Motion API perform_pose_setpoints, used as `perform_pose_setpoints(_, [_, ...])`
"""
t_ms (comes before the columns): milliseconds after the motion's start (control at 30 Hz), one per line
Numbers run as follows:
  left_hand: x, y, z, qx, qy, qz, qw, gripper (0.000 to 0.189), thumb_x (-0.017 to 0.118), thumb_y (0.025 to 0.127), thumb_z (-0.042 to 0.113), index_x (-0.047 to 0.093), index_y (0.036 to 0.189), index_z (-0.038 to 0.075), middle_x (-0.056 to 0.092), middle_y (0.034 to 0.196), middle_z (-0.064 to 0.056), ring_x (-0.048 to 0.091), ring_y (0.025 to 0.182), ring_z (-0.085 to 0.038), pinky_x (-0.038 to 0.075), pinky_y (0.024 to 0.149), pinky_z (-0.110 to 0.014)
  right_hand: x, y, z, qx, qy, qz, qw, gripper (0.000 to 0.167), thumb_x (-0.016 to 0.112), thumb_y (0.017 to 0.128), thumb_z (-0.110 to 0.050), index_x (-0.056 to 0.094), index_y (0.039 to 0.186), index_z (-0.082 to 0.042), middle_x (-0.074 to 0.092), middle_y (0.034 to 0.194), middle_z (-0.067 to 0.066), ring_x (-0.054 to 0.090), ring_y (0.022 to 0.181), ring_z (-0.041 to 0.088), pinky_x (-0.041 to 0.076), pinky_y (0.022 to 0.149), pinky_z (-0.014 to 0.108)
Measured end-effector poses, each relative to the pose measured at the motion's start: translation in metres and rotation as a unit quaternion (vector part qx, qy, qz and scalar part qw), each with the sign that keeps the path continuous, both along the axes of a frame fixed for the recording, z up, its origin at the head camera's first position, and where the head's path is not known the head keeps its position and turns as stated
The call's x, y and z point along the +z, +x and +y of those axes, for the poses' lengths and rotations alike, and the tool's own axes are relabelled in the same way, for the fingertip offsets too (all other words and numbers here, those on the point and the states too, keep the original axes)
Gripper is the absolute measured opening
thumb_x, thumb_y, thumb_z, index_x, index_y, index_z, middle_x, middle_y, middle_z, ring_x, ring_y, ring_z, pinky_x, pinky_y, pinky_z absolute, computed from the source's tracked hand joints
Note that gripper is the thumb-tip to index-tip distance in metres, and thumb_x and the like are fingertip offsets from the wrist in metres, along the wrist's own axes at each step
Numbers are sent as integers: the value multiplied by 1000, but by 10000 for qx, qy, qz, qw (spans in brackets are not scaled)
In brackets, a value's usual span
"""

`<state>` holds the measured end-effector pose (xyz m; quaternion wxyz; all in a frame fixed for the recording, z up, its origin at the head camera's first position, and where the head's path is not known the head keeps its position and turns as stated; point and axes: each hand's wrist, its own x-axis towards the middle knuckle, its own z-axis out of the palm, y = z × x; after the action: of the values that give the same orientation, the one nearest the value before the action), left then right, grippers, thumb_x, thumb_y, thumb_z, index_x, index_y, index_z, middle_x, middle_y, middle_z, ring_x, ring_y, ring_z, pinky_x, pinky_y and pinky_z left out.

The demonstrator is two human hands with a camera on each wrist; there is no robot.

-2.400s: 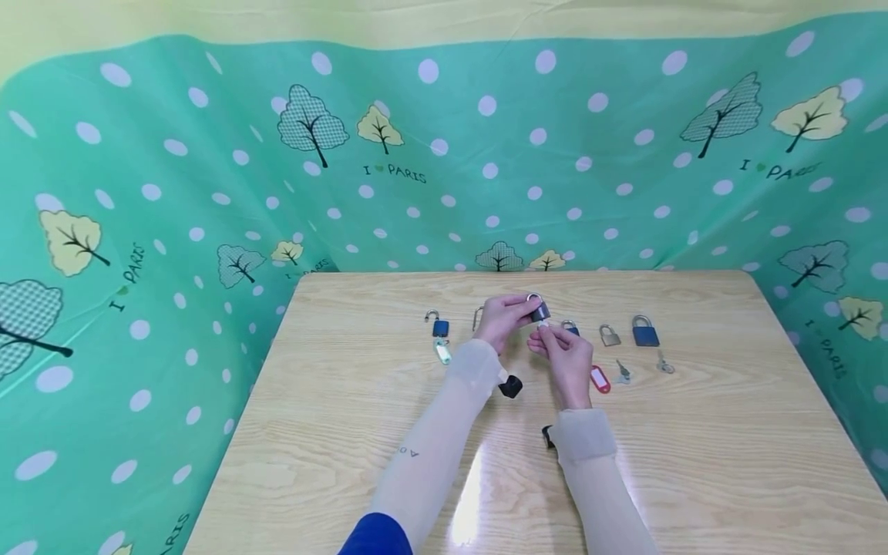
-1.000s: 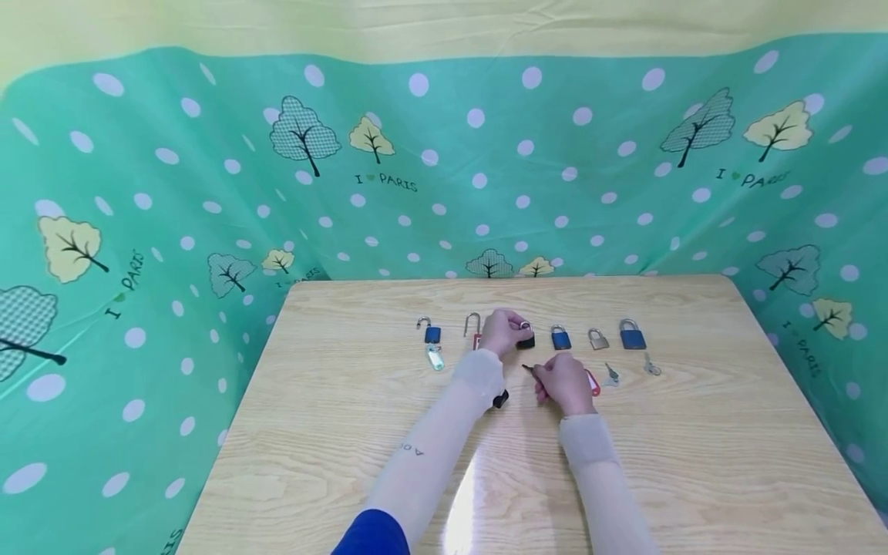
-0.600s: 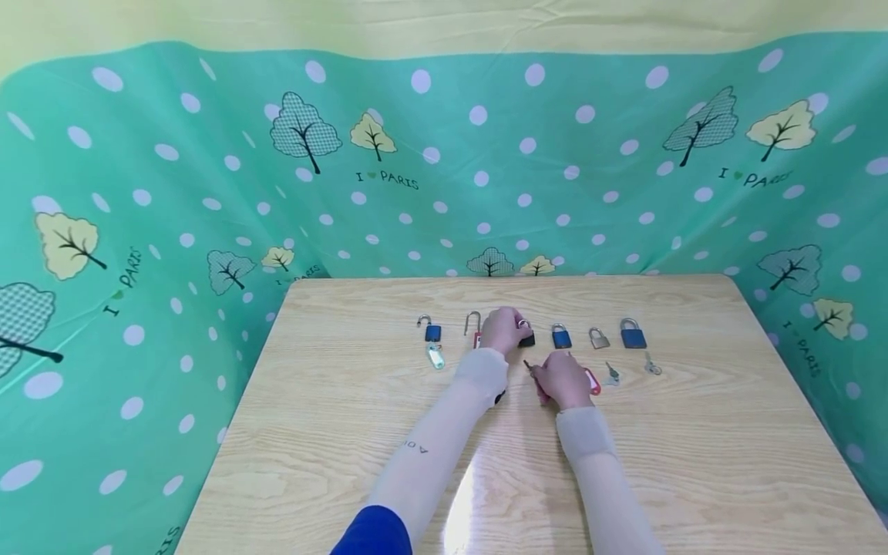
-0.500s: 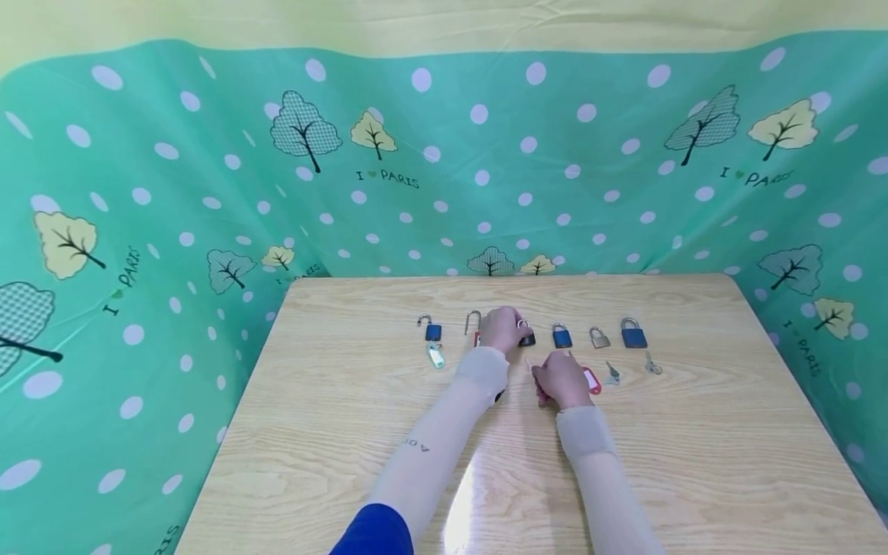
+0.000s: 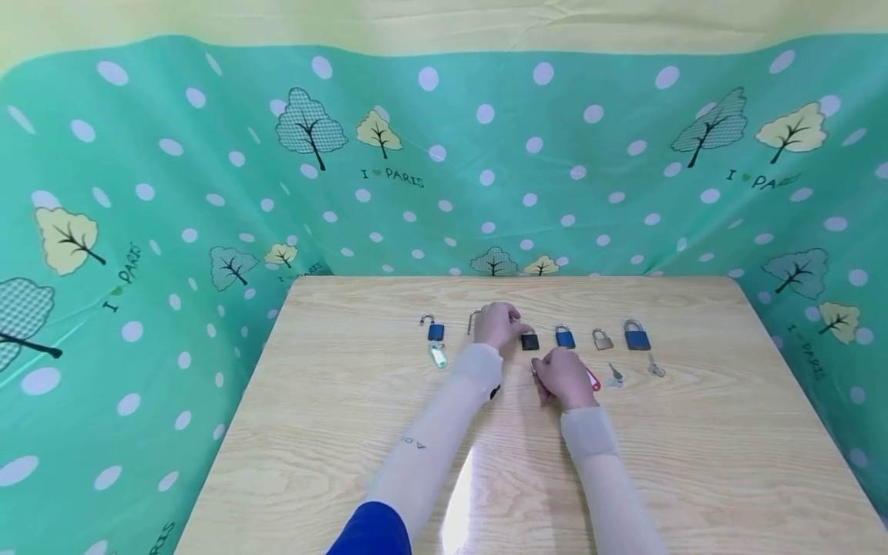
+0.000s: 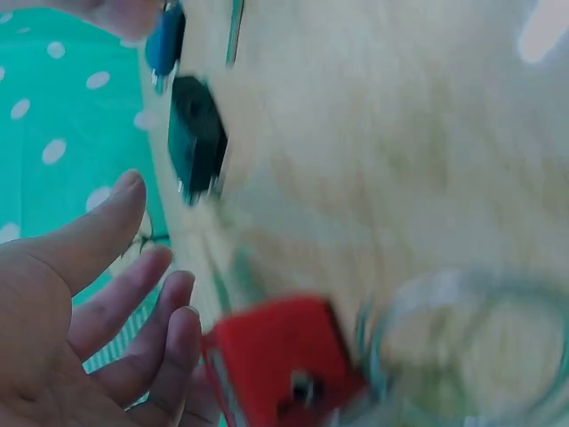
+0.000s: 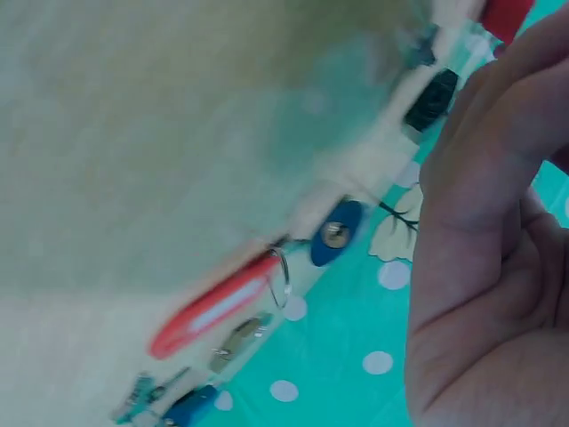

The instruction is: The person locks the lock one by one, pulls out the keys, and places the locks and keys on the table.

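Note:
My left hand (image 5: 496, 325) hovers with spread, loosely bent fingers just left of the black padlock (image 5: 530, 341), holding nothing. Under it, a red padlock (image 6: 280, 356) shows in the left wrist view, with a key ring beside it; the head view shows only its raised shackle (image 5: 474, 321). My right hand (image 5: 565, 378) is low over the table in front of the black padlock, its fingers curled at a key, whose thin blade (image 6: 236, 31) enters the left wrist view from the top. The grip itself is hidden in the right wrist view.
To the right stand a blue padlock (image 5: 565, 337), a small brass-coloured padlock (image 5: 602, 339) and a larger blue padlock (image 5: 637, 336). Before them lie a red key tag (image 5: 593, 379) and loose keys (image 5: 615, 375). An open blue padlock (image 5: 435, 331) with a pale tag (image 5: 438, 356) is far left.
The black padlock was lifted in my left hand, then set down; my left hand has now let go and drawn slightly left. The right hand lowered with the key to the table in front of it.

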<state>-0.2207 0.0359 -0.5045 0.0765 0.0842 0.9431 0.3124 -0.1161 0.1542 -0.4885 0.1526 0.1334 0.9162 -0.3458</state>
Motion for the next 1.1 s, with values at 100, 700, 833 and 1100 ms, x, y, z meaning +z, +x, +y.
perform_pose_setpoints(100, [4, -3, -9, 116, 253, -92, 9996, 27, 80, 78, 35, 73, 97, 17, 66, 87, 5, 59, 82, -13, 48, 77, -29, 6, -2, -3, 0, -93, 248, 9996, 47, 49, 98, -27, 67, 62, -3, 61, 50, 8, 53, 41, 18, 34, 41, 26])
perform_pose_setpoints(700, [8, -9, -67, 632, 964, -501, 9921, 16, 72, 87, 22, 68, 99, 12, 62, 84, 3, 59, 76, -13, 51, 69, -29, 0, -20, -40, 2, -661, 491, 9966, 27, 60, 96, -25, 63, 105, 0, 66, 73, 10, 60, 60, 19, 48, 57, 30])
perform_pose_setpoints(833, [5, -8, -70, 636, 1004, -668, 9907, 14, 70, 88, 22, 68, 98, 13, 63, 85, 1, 59, 75, -15, 50, 66, -29, -5, -23, -50, -1, -748, 423, 9963, 27, 61, 94, -23, 62, 107, 1, 66, 74, 10, 61, 61, 18, 48, 59, 30])
perform_pose_setpoints(1100, [3, -3, -71, 590, 833, -1081, 9889, 33, 72, 87, 22, 64, 117, 12, 68, 101, -5, 62, 81, -14, 50, 66, -27, -11, -26, -60, 161, -710, 493, 9961, 32, 62, 93, -19, 61, 114, 4, 57, 66, 6, 50, 54, 14, 40, 49, 25])
